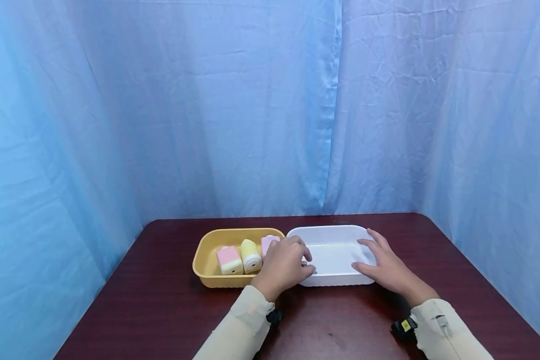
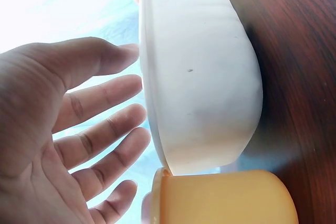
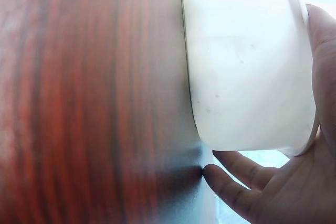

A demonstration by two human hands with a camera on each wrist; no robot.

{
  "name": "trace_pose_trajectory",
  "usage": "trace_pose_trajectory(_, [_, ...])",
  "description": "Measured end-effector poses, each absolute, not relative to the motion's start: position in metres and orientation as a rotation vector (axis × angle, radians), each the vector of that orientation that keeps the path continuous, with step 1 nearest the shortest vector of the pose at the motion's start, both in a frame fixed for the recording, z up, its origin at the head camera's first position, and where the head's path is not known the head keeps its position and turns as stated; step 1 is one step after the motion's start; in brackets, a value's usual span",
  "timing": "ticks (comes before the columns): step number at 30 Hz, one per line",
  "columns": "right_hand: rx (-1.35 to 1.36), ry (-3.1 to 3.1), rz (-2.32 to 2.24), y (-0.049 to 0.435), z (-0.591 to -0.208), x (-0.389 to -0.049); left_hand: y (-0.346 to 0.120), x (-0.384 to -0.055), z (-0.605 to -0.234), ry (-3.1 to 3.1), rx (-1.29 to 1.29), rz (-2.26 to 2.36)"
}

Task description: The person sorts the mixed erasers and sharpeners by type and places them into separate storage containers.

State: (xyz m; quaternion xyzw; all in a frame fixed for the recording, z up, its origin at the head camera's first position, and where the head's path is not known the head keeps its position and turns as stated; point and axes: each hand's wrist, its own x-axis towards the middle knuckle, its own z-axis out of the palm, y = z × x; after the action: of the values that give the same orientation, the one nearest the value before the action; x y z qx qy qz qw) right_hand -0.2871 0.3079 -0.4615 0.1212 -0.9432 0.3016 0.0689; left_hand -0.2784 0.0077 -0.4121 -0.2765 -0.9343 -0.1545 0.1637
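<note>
My left hand [image 1: 284, 262] hovers where the yellow tray [image 1: 216, 283] and the white tray [image 1: 328, 281] meet. Its fingers are spread and loosely bent, with nothing between them in the left wrist view; the fingertips overlap the white rim there. A small pinkish bit with a dark spot [image 1: 304, 263] shows between thumb and fingers in the head view, mostly hidden. My right hand [image 1: 389, 267] rests at the white tray's right end. Thumb and index finger reach over the rim, while two other fingers [image 3: 231, 187] extend past the tray's end in the right wrist view.
In the yellow tray lie a pink-and-cream block [image 1: 229, 260], a yellow-and-white block [image 1: 250, 256] and another pink one [image 1: 269, 242], partly covered by my left hand. Both trays stand on a dark red wooden table [image 1: 162, 300]. Blue curtains [image 1: 252, 110] hang around it.
</note>
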Motion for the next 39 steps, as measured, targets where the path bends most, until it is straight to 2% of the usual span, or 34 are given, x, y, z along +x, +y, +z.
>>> trace_pose_trajectory(39, [0.346, -2.858, 0.916, 0.3089, -0.4636, -0.2884, 0.0009, -0.2774, -0.405, -2.642, -0.804, -0.49])
